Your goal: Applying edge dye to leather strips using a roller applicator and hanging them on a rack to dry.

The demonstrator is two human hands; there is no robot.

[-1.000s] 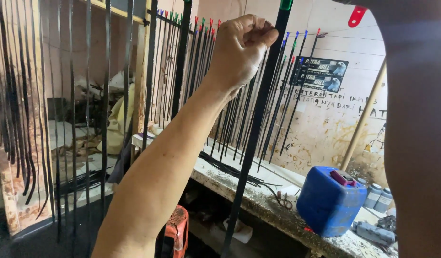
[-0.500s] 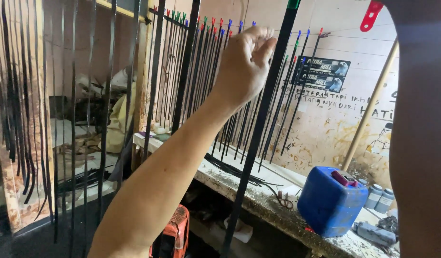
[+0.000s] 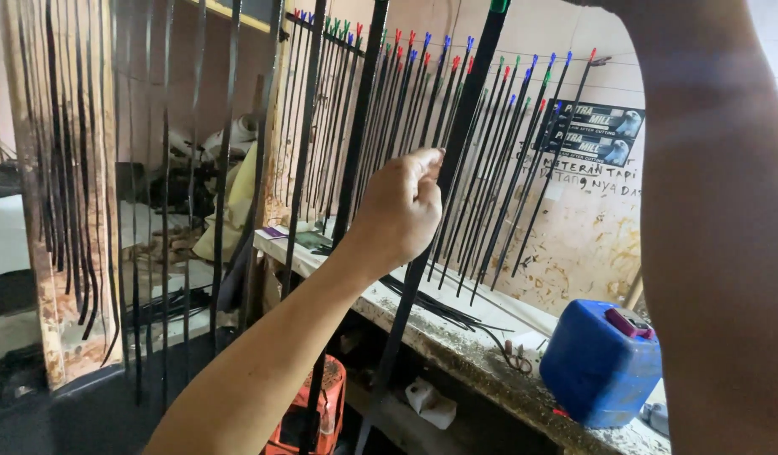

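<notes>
1. The left hand (image 3: 402,211) now sits lower on the long thin black strip with a green top end (image 3: 456,143) than it did a second ago, when it was a closed fist high up near the strip's top; half a second ago it was already lower and loosening
2. Its fingers (image 3: 423,168) are curled, the tips pinching the strip's edge at about mid-height; the strip hangs nearly upright, slightly tilted, running from the top of the view down past the bench edge
3. The right arm (image 3: 718,227) rises at the right edge as before; its hand is out of view, so I cannot tell how its fingers stand
4. The blue plastic jerrycan with a magenta cap (image 3: 601,362) stays where it was on the rough, speckled concrete bench top (image 3: 456,345)
5. Behind the hand, a row of slim black rods with red, blue and green tips (image 3: 490,168) leans against the stained cream wall (image 3: 583,253)
6. More glossy black strips (image 3: 166,211) hang at the left beside a worn wooden post (image 3: 26,211)
7. An orange plastic crate (image 3: 309,413) sits under the bench, partly hidden by the forearm
</notes>
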